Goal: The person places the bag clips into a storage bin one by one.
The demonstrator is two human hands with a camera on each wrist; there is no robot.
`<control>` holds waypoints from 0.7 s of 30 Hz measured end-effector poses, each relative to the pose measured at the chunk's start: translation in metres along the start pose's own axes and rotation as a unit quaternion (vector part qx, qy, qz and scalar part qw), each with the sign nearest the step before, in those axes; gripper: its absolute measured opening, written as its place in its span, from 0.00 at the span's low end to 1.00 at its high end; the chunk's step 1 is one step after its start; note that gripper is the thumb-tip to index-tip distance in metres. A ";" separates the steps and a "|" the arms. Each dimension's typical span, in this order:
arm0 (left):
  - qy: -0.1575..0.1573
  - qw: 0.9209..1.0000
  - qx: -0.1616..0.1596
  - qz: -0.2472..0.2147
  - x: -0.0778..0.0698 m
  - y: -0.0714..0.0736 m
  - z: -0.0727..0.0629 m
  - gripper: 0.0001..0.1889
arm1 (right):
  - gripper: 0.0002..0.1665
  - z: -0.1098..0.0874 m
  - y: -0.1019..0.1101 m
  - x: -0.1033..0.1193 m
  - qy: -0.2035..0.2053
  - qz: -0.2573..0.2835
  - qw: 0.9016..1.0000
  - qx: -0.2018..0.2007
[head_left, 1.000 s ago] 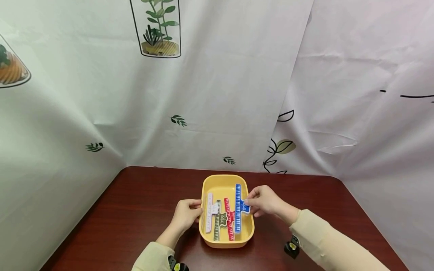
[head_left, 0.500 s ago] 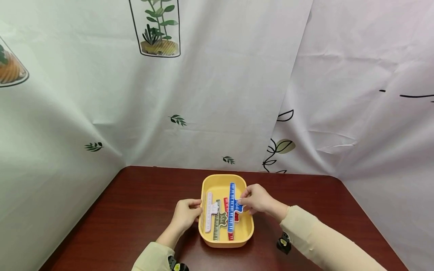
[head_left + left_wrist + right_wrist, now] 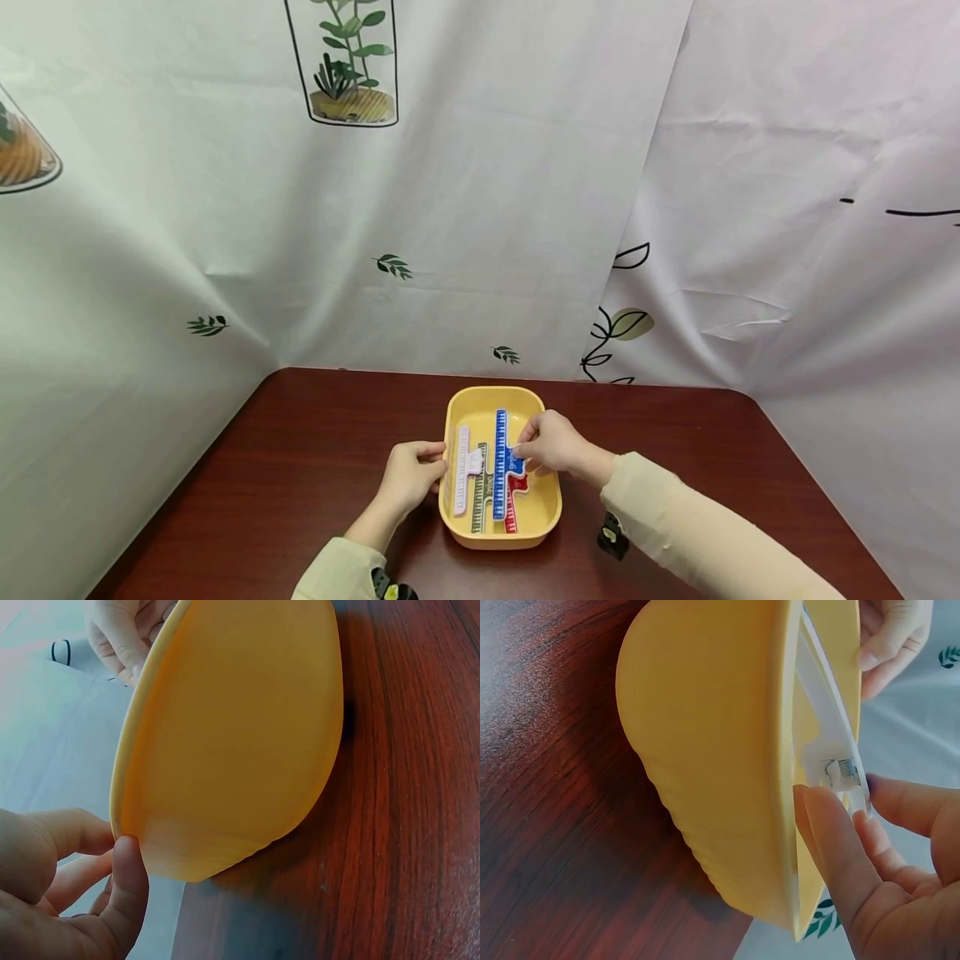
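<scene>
A yellow plastic tub (image 3: 497,542) stands on the table with several piano-key page clips in it. My left hand (image 3: 408,477) pinches its left rim between thumb and fingers, which the left wrist view shows close up. My right hand (image 3: 553,443) reaches over the right rim and pinches the blue clip (image 3: 500,479) by its lettered handle. In the right wrist view that clip's white underside (image 3: 826,705) and its metal spring show, tilted inside the rim. Beneath the blue clip lies a red clip (image 3: 511,518), partly covered. An olive-green clip (image 3: 478,508) and a pale pink clip (image 3: 462,483) lie further left.
The dark red-brown wooden table (image 3: 337,433) has rounded far corners. White cloth (image 3: 480,208) with printed plants hangs behind it and along the sides. A camera (image 3: 612,537) is strapped at my right wrist.
My right hand has carried the blue clip leftward, from the tub's right side to over the red clip and the edge of the green one. The left hand has stayed on the rim.
</scene>
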State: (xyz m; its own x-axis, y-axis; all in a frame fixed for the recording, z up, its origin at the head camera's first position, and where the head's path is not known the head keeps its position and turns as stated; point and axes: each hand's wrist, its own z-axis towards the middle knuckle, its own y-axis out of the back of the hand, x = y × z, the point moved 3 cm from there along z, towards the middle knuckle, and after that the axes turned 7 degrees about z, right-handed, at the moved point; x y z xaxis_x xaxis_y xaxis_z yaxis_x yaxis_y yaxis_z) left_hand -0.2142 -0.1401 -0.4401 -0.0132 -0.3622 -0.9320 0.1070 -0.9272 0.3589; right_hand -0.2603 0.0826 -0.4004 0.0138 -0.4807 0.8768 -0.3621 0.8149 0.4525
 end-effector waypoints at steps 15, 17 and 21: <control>0.000 1.000 0.000 -0.010 0.000 0.000 0.000 0.17 | 0.13 0.010 -0.017 -0.002 -0.003 -0.048 0.999 0.004; 0.002 1.000 0.001 -0.009 0.000 0.001 0.000 0.17 | 0.13 0.011 -0.019 -0.002 -0.002 -0.052 0.999 0.007; 0.002 1.000 0.002 -0.013 0.000 0.001 0.000 0.17 | 0.14 0.012 -0.022 -0.003 -0.001 -0.072 0.997 0.013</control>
State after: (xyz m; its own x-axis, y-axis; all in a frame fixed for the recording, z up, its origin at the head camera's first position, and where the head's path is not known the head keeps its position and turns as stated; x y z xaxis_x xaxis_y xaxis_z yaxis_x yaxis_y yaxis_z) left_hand -0.2137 -0.1414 -0.4396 -0.0114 -0.3373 -0.9413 0.1032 -0.9368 0.3344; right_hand -0.2634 0.0617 -0.4146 0.0653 -0.5931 0.8025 -0.3808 0.7285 0.5694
